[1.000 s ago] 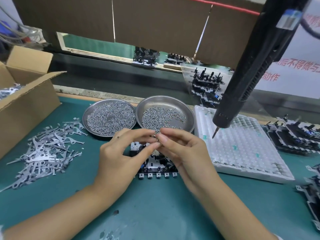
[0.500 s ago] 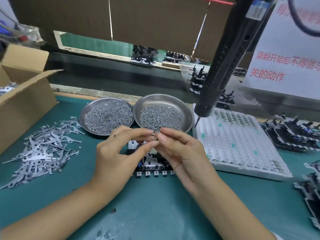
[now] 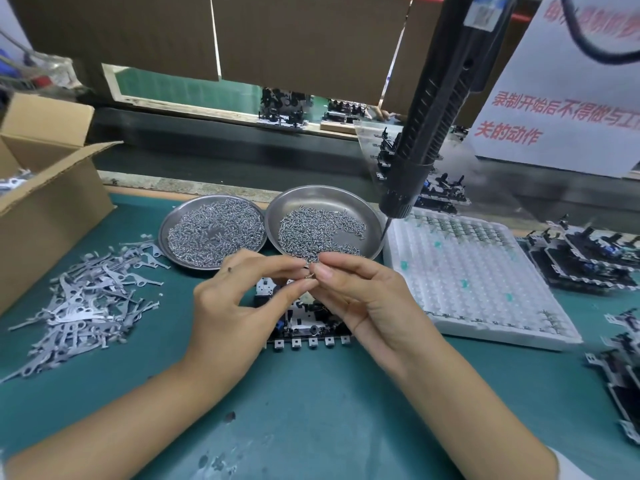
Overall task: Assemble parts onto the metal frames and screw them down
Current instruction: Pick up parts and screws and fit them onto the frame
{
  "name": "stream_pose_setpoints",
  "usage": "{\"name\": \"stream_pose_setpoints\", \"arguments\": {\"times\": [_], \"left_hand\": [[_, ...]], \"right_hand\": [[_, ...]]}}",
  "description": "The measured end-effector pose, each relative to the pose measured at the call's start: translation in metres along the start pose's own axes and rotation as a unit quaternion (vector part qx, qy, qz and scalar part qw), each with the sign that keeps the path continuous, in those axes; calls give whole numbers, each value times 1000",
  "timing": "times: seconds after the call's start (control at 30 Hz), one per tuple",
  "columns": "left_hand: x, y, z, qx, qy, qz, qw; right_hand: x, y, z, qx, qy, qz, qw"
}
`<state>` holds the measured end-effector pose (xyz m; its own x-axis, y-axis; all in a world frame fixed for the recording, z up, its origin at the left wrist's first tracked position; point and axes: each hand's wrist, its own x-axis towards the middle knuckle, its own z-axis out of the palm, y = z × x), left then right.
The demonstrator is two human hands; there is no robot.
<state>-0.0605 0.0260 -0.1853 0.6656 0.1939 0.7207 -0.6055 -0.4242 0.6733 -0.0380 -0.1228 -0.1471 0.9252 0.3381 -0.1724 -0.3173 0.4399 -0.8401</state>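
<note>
My left hand (image 3: 235, 306) and my right hand (image 3: 363, 299) meet fingertip to fingertip above a metal frame (image 3: 304, 327) lying on the green mat. Between the fingertips both hands pinch a tiny spring (image 3: 309, 276). The frame carries black and white parts and a row of tabs along its near edge; my hands hide much of it. Two round steel dishes of small screws stand behind: a left dish (image 3: 212, 232) and a right dish (image 3: 325, 225). A black electric screwdriver (image 3: 433, 126) hangs above the right dish's edge, untouched.
A pile of flat grey metal levers (image 3: 86, 299) lies at left beside a cardboard box (image 3: 45, 188). A white plastic tray (image 3: 485, 282) of small parts sits at right. More assembled frames (image 3: 581, 261) lie at far right and behind.
Both hands stay together holding the spring over the frame, fingers shifting slightly. The hanging screwdriver has swung leftward in the view as the camera moved.
</note>
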Motion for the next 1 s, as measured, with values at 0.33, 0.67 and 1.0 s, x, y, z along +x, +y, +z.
{"name": "stream_pose_setpoints", "arguments": {"times": [0.33, 0.67, 1.0], "left_hand": [[0, 0, -1, -9, -30, 39, 999], [2, 1, -3, -6, -35, -11, 999], [5, -1, -2, -60, 3, -152, 987]], "right_hand": [[2, -3, -3, 33, -34, 81, 996], [-12, -75, -42, -470, 15, 9, 882], [25, -123, -138, -750, 285, -115, 586]]}}
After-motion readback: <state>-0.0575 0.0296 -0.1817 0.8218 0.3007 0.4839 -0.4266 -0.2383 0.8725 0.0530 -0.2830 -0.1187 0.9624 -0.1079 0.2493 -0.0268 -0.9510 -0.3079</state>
